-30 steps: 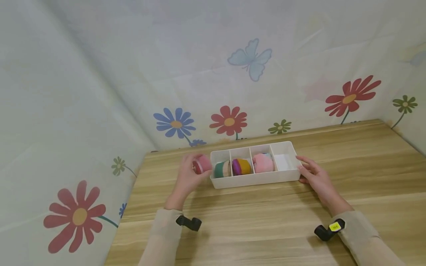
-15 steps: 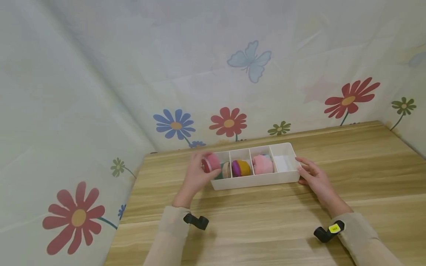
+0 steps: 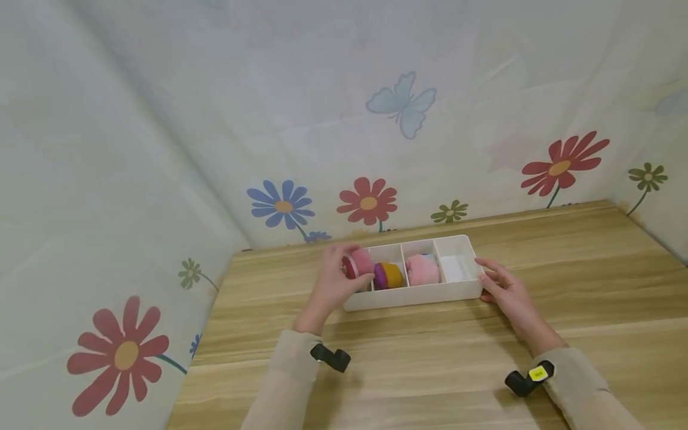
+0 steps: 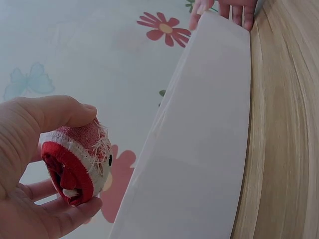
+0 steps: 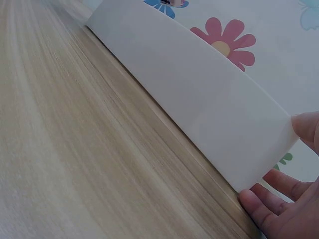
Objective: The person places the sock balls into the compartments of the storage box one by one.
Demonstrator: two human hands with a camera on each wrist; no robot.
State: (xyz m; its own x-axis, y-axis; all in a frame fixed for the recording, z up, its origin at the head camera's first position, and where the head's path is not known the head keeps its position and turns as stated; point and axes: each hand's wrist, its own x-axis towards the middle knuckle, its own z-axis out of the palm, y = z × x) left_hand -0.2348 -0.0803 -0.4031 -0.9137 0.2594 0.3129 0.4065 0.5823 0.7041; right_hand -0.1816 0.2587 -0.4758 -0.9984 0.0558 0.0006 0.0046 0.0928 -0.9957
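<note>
My left hand (image 3: 329,286) holds a rolled sock (image 4: 82,149), red and pink with a white band, between thumb and fingers. It hangs above the leftmost compartment of a white divided box (image 3: 414,297). A green and beige roll in that compartment is now mostly hidden behind the hand. Further right lie a purple and mustard rolled sock (image 3: 389,276) and a pink rolled sock (image 3: 423,270), each in its own compartment. The rightmost compartment shows only its white bottom. At the box's right end, my right hand (image 3: 507,289) grips the corner, thumb near the rim and fingers against the end wall.
The box stands on a wood-grain table (image 3: 430,358), close to its back edge. Behind and to the left hangs a pale cloth (image 3: 301,119) printed with flowers and a butterfly.
My left hand has carried the red and pink sock rightward, from beside the box to over its left compartment, covering the green roll. The right hand keeps its hold on the box end.
</note>
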